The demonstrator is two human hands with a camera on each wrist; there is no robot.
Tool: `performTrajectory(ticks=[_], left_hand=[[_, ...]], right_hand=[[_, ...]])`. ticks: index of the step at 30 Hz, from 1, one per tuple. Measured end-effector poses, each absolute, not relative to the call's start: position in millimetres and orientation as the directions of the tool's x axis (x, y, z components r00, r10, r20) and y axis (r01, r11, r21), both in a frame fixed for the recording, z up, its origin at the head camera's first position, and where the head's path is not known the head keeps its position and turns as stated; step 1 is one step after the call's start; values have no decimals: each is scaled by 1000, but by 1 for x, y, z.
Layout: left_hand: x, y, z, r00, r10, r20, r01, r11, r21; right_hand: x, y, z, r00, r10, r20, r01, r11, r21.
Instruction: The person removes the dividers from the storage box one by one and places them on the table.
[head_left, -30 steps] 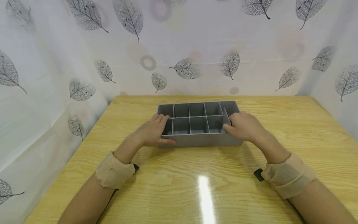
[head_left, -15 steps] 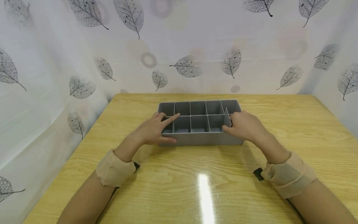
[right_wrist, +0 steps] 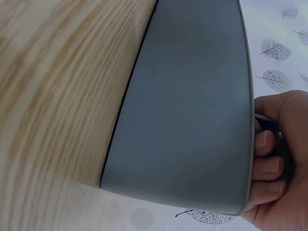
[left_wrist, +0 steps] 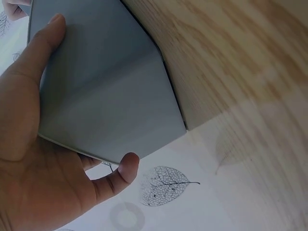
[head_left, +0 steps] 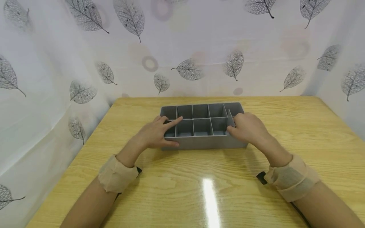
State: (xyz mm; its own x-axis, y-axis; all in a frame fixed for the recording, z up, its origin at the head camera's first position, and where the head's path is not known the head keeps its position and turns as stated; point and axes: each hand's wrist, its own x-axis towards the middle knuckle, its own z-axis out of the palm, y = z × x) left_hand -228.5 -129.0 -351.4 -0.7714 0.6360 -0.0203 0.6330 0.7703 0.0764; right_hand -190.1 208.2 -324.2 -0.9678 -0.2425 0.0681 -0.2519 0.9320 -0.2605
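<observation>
A grey box with several compartments point(head_left: 205, 142) stands on the wooden table. My left hand point(head_left: 151, 134) grips its left end, the thumb flat on the front wall. The index finger stretches over the front left compartments; in the left wrist view the little finger point(left_wrist: 127, 168) lies at the end wall. My right hand point(head_left: 251, 128) is at the right end, its fingers curled into the front compartment, pinching a thin divider point(head_left: 230, 119) that juts above the rim. In the right wrist view, curled fingers point(right_wrist: 267, 168) show behind the rim, with something dark partly hidden inside the grasp.
The wooden table point(head_left: 171, 183) extends around the box, with a bright light reflection point(head_left: 211, 202) in front. A white curtain with leaf prints point(head_left: 199, 41) hangs behind and at both sides. Beige wraps point(head_left: 118, 174) hold small black devices at both wrists.
The left index finger has straightened out over the compartments, away from the other fingers. The right hand and the box stay nearly where they were; the head view shifts slightly.
</observation>
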Motion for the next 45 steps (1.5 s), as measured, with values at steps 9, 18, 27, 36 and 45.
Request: performTrajectory(ticks=[9, 18, 27, 36, 45], left_hand=[[-230, -127, -350, -775, 632, -25, 628, 774, 75], [-230, -128, -351, -769, 639, -30, 635, 768, 82], [-228, -128, -348, -774, 633, -35, 627, 773, 98], [-229, -129, -351, -771, 635, -45, 630, 771, 96], [-225, -136, -360, -780, 625, -39, 620, 779, 93]], right_hand=[[-184, 209, -312, -974, -194, 120, -225, 902, -368], [-184, 213, -308, -974, -200, 104, -225, 896, -384], [-189, 235, -295, -890, -43, 454, -269, 854, -445], [-212, 287, -295, -867, 128, 481, -113, 891, -440], [-289, 332, -336, -983, -116, 139, -142, 972, -189]])
